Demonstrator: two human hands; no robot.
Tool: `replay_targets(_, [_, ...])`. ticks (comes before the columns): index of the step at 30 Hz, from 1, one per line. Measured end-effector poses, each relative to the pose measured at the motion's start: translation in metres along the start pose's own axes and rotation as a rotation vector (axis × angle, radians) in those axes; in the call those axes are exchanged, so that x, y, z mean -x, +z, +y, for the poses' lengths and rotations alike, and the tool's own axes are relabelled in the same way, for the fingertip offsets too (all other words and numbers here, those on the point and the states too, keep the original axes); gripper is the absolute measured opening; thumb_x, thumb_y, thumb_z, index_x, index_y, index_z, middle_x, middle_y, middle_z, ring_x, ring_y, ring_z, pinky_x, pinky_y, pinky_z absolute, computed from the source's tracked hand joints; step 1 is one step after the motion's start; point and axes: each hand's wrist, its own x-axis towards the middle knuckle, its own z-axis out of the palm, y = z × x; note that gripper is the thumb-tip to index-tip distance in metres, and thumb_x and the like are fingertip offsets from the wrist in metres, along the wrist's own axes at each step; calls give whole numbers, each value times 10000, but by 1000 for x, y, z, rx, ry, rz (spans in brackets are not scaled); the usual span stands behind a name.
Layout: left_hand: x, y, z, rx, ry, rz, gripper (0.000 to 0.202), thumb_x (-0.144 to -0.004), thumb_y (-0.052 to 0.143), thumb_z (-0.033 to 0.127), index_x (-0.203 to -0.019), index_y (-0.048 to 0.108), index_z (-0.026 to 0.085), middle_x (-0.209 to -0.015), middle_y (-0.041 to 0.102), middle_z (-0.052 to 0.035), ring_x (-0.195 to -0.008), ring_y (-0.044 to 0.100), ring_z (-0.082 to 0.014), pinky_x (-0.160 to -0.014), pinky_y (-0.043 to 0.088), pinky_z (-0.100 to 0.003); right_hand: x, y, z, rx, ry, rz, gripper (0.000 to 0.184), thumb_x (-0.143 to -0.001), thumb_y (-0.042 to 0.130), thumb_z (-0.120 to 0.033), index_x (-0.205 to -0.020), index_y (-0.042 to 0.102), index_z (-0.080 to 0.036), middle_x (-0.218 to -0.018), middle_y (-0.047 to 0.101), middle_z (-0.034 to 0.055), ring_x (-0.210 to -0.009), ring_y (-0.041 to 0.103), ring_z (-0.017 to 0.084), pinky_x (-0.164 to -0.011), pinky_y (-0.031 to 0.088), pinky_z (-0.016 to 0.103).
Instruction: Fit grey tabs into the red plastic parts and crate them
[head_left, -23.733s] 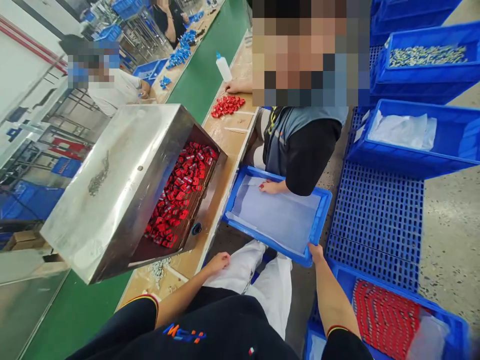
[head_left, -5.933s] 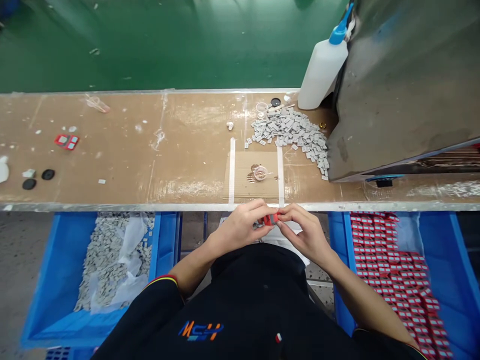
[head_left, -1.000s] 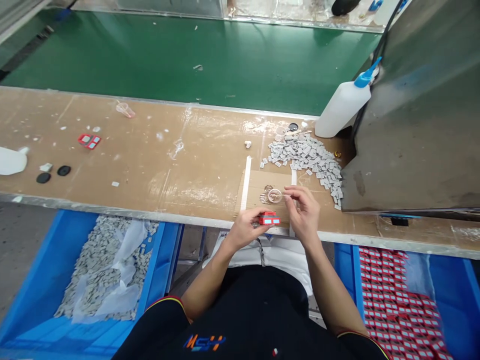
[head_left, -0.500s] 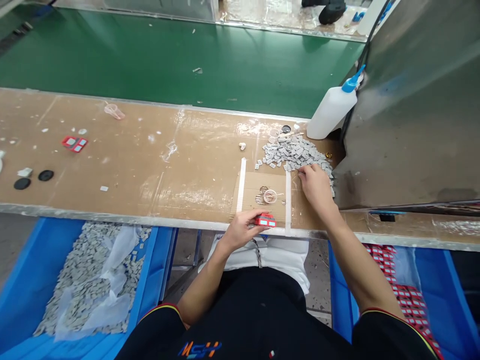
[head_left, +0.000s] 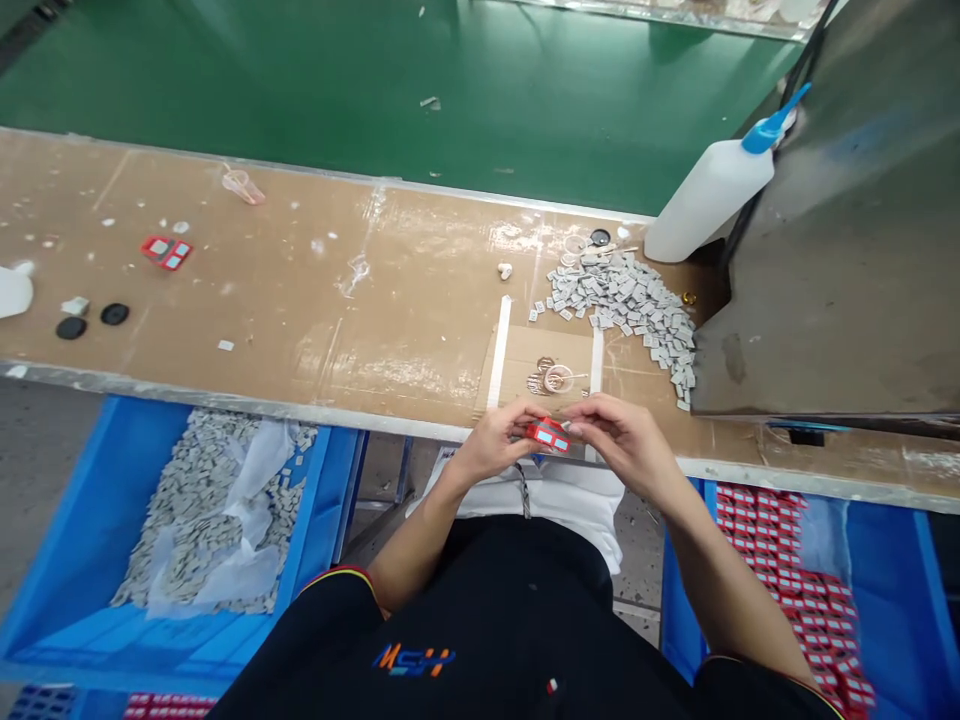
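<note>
My left hand (head_left: 496,443) is closed on a small red plastic piece (head_left: 549,434) with pale window-like panels, held over the bench's front edge. Close against its right side is my right hand (head_left: 624,440), thumb and fingertips pinched on a tiny light grey tile (head_left: 568,427) partly hidden by the fingers. Just beyond the hands, a small clear cup (head_left: 559,378) with a thin stick in it stands on a cardboard pad (head_left: 525,345) between white tape strips. A heap of grey tiles (head_left: 626,290) lies behind my right hand.
A white bottle with a blue nozzle (head_left: 709,200) leans by a metal panel (head_left: 847,250). Another red piece (head_left: 166,252) and black discs (head_left: 115,314) lie far left. Below the bench are a blue bin of grey tiles (head_left: 195,530) at left and red pieces (head_left: 795,590) in a bin at right.
My right hand has come from the tile heap to the red piece, bringing a small grey tile. My left hand still holds the red piece. The view has tilted down slightly.
</note>
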Motion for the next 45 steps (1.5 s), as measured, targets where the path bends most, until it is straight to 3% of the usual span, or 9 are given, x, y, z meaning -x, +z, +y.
replay_targets(3, [1,0,-2,-7,17,-8,315,-816,789,302,-1056,663,143,-1026,762,-88,-900,771,-202,-792,634,-282,-3,12,5,-43,54,-18,205,-916,653,-391,-885,733,-205,-759,728,24,-679,655,167,-609,497,271])
replay_targets(11, [2,-1,-3,-81,38,-22,281,-837,767,326,-1036,675,150,-1032,764,-73,-878,772,-197,-764,640,-271,-3,16,10,-33,61,10,227,-920,636,-385,-812,691,-194,-744,715,23,-657,630,157,-607,484,268])
replay_targets(20, [3,-1,-4,-130,65,-27,234,-848,755,343,-961,664,160,-1051,771,-78,-892,775,-203,-791,641,-289,6,19,7,116,-83,37,233,-973,584,-322,-776,640,-212,-728,618,22,-660,567,162,-623,455,281])
replay_targets(24, [4,0,-2,-192,72,-5,195,-863,734,325,-941,666,161,-1007,774,-75,-881,764,-198,-790,622,-281,14,24,2,103,-105,32,225,-1002,524,-268,-800,609,-215,-828,601,40,-737,591,170,-673,484,293])
replay_targets(29, [6,-2,0,-298,92,-34,174,-875,715,294,-983,687,161,-920,758,-60,-778,726,-172,-702,577,-249,18,29,7,-11,-91,27,254,-1007,533,-318,-780,589,-219,-949,636,69,-876,630,197,-776,535,342])
replay_targets(33, [4,-2,-2,-281,171,9,175,-877,707,291,-1009,683,179,-942,741,-63,-846,708,-179,-775,567,-271,22,40,12,-159,-17,134,197,-967,611,-420,-942,668,-233,-993,652,75,-921,668,207,-760,590,341])
replay_targets(39, [1,-3,0,-229,324,29,170,-887,715,307,-1011,653,207,-1161,719,-131,-1188,637,-258,-991,531,-403,36,68,11,-341,79,297,443,-923,685,-439,-1322,580,-277,-1147,679,92,-1009,709,216,-861,630,367])
replay_targets(42, [1,-5,6,-205,348,-47,235,-873,744,328,-1056,664,205,-1298,681,-154,-1246,616,-275,-1048,504,-449,37,67,8,-284,35,316,417,-924,692,-388,-1318,599,-289,-1098,659,72,-977,702,206,-859,627,368])
replay_targets(45, [1,-7,10,-113,344,-58,235,-922,675,369,-1079,686,194,-1271,687,-152,-1183,660,-254,-992,545,-416,34,57,6,-107,-1,318,344,-923,690,-342,-1260,650,-286,-995,629,51,-910,685,209,-828,618,385])
